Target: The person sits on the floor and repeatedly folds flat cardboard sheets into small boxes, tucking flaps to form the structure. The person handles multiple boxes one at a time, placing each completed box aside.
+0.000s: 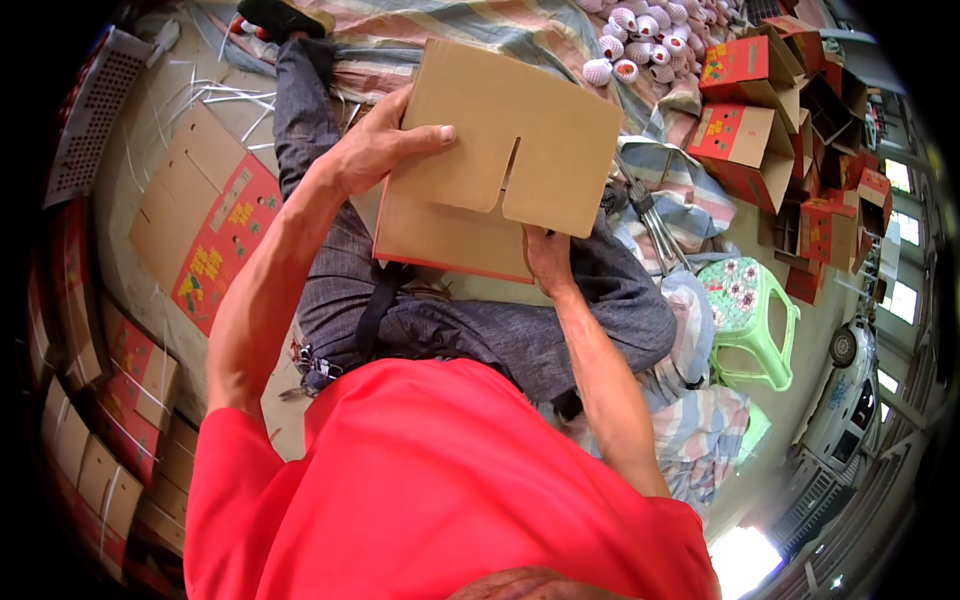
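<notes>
A brown cardboard box (460,130) with a slit between its flaps and a red lower edge is held up above my legs. My left hand (378,145) grips its left side, thumb lying on the brown face and the other fingers hidden behind. At the lower right edge, my right hand (548,258) grasps the board from below; most of its fingers are covered by the flap. A flattened red and brown carton (215,215) lies on the floor to the left of my left forearm.
Flat cartons (110,385) are stacked at the left. Foam-netted round fruit (655,40) lies at the far right on a striped sheet (440,40). Opened red cartons (745,140) pile up beyond a green stool (755,320). Metal rods (648,215) lie near my right knee.
</notes>
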Demonstrator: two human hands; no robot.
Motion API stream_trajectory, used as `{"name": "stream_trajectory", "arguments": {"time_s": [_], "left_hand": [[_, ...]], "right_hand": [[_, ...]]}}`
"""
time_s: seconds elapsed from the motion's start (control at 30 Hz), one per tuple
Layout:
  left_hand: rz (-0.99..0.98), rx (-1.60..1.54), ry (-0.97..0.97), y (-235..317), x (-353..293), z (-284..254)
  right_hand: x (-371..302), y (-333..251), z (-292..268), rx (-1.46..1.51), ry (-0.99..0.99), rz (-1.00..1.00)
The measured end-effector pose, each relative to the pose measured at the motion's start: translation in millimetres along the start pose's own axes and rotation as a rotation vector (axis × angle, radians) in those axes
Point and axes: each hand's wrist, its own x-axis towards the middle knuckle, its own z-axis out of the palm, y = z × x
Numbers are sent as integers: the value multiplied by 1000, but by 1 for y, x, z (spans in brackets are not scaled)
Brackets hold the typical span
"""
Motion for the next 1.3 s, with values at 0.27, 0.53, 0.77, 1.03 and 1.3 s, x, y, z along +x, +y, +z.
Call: {"name": "stream_trajectory", "arguments": {"time_s": [0.27, 0.53, 0.77, 1.03, 1.3], "left_hand": [[157, 320, 115, -25, 29, -11], [216, 462, 176, -31, 31, -14], [164, 431, 172, -32, 13, -19], [171, 403, 158, -31, 5, -25], [188, 377, 150, -41, -8, -39]], "right_hand": [[4, -15, 3, -4, 59, 67], [2, -16, 2, 24, 18, 76], [-3, -8, 5, -103, 55, 1], [13, -21, -11, -187, 34, -22], [55, -80, -33, -438, -143, -185]]}}
